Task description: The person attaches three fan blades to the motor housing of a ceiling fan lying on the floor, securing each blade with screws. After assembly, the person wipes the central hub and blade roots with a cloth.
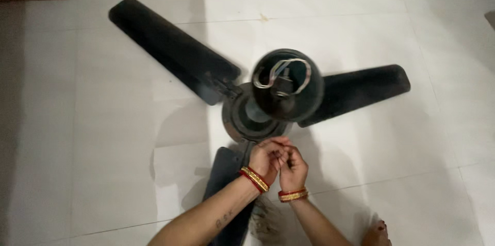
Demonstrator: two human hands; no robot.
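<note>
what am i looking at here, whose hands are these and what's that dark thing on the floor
This is one picture from a camera worn on a person's head, looking down at their own two bare hands. No machine is involved. On the white tiled floor lies a dark ceiling fan with three long flat blades. From its round motor housing rises a dark bell-shaped cup, open towards the camera, with loose pale wires inside. The left hand and right hand, each wearing red and gold bangles, meet at the housing's near edge. What they pinch is too small to tell. A bare foot shows at the bottom right.
</note>
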